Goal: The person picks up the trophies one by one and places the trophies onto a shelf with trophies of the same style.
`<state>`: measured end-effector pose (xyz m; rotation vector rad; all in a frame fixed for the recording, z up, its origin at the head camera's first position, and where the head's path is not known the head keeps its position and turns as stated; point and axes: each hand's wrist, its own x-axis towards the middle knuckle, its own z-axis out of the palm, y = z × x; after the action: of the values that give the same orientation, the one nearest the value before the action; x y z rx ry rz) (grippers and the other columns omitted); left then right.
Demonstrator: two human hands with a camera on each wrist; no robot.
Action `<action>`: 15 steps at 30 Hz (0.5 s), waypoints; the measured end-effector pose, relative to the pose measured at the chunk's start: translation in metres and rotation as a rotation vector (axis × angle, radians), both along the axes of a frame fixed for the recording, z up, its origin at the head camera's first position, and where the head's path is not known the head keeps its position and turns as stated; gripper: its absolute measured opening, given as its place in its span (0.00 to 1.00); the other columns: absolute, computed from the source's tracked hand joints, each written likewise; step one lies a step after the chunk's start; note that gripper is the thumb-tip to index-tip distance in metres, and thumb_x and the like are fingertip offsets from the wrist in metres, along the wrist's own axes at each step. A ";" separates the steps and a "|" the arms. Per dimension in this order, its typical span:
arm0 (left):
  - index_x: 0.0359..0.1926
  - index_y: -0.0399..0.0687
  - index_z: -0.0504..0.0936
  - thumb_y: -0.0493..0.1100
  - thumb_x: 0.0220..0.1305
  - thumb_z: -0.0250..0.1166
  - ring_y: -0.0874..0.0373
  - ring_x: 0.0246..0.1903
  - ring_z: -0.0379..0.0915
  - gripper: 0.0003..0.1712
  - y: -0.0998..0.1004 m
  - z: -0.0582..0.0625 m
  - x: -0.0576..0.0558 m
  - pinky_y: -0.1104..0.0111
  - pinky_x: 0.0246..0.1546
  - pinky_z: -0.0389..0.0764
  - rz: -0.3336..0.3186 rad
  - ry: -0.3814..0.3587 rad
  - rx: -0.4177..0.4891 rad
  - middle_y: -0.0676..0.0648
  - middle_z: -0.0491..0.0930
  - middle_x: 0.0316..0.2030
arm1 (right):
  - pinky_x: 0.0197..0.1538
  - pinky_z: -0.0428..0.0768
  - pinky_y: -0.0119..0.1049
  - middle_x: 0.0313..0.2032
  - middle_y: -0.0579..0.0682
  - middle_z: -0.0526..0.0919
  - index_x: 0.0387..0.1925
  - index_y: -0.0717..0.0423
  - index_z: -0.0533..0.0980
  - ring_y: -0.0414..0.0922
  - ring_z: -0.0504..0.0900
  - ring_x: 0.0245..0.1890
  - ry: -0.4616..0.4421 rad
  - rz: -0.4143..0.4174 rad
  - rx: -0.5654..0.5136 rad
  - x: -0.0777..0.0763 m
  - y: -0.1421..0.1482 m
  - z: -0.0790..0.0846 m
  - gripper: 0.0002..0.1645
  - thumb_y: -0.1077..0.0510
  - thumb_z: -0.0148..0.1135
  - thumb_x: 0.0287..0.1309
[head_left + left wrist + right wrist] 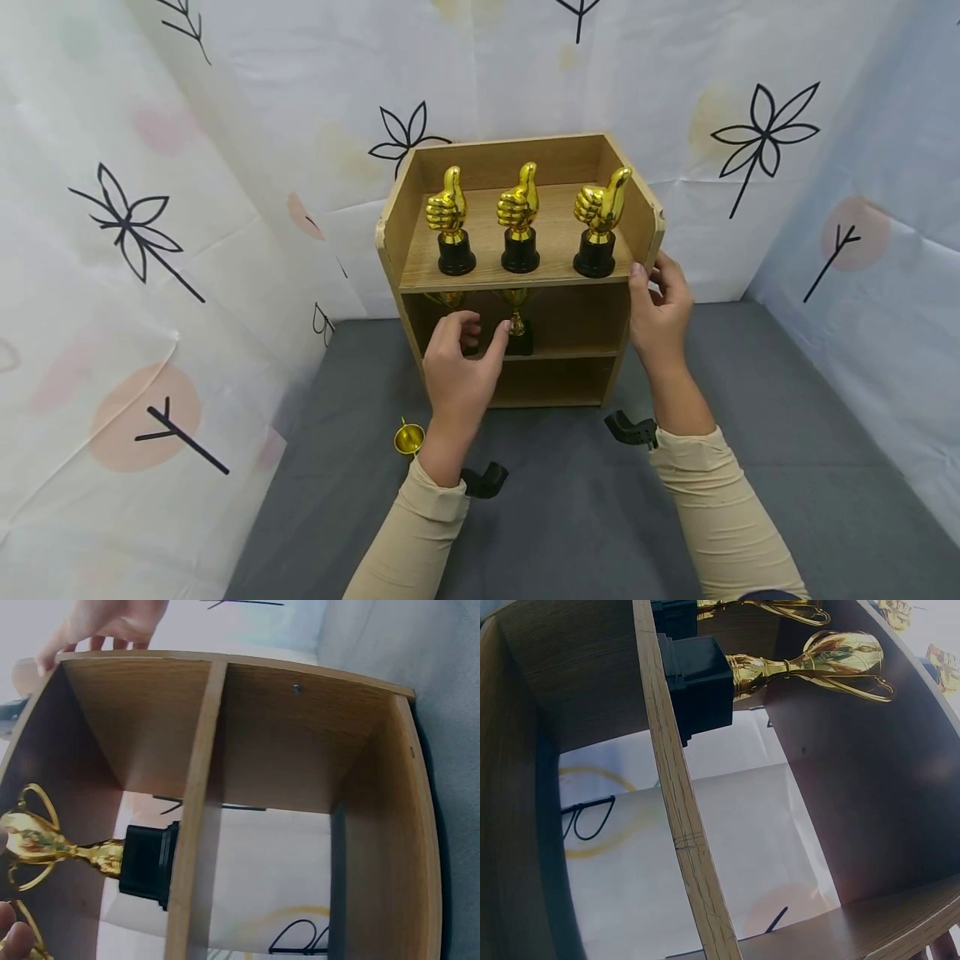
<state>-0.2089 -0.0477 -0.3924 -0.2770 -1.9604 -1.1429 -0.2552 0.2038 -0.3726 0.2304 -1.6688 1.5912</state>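
Note:
A small wooden shelf unit (558, 278) stands on the grey surface. My right hand (662, 312) grips its right side panel near the top shelf, thumb at the front edge and fingers on the outside. My left hand (461, 375) is in front of the middle shelf, thumb and fingers spread apart with nothing between them. Just beyond the thumb, a gold trophy cup (517, 323) with a black base stands upright on that shelf. A second trophy cup (448, 298) beside it is mostly hidden behind the left hand. In the left wrist view, fingertips (16, 941) show beside the cups.
Three gold thumbs-up trophies (519, 218) with black bases stand in a row on the top shelf. Another gold cup (408, 437) is on the grey surface (555, 517), left of the left wrist. A patterned white backdrop (525, 92) surrounds the unit.

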 end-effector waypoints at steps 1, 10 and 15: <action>0.45 0.37 0.86 0.51 0.65 0.78 0.51 0.31 0.80 0.22 -0.001 0.000 0.002 0.57 0.36 0.86 0.000 0.001 0.003 0.43 0.84 0.36 | 0.50 0.78 0.26 0.56 0.41 0.82 0.66 0.61 0.80 0.36 0.81 0.52 0.000 -0.002 0.002 0.000 0.000 0.000 0.23 0.60 0.58 0.75; 0.48 0.38 0.85 0.52 0.65 0.78 0.50 0.32 0.81 0.23 -0.017 0.001 0.015 0.58 0.36 0.85 0.008 -0.007 0.049 0.40 0.85 0.37 | 0.49 0.79 0.25 0.54 0.35 0.82 0.66 0.64 0.79 0.35 0.81 0.50 0.012 0.001 0.003 -0.004 0.001 -0.002 0.23 0.62 0.58 0.74; 0.47 0.39 0.86 0.51 0.64 0.79 0.49 0.32 0.82 0.22 -0.026 0.000 0.020 0.57 0.36 0.85 0.026 0.009 0.063 0.41 0.85 0.36 | 0.48 0.79 0.25 0.53 0.34 0.82 0.65 0.62 0.80 0.36 0.82 0.50 0.008 -0.012 -0.008 -0.002 0.000 -0.001 0.23 0.60 0.59 0.74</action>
<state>-0.1888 -0.0732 -0.3924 -0.2229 -1.9108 -1.1824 -0.2574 0.2036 -0.3736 0.2214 -1.6543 1.5859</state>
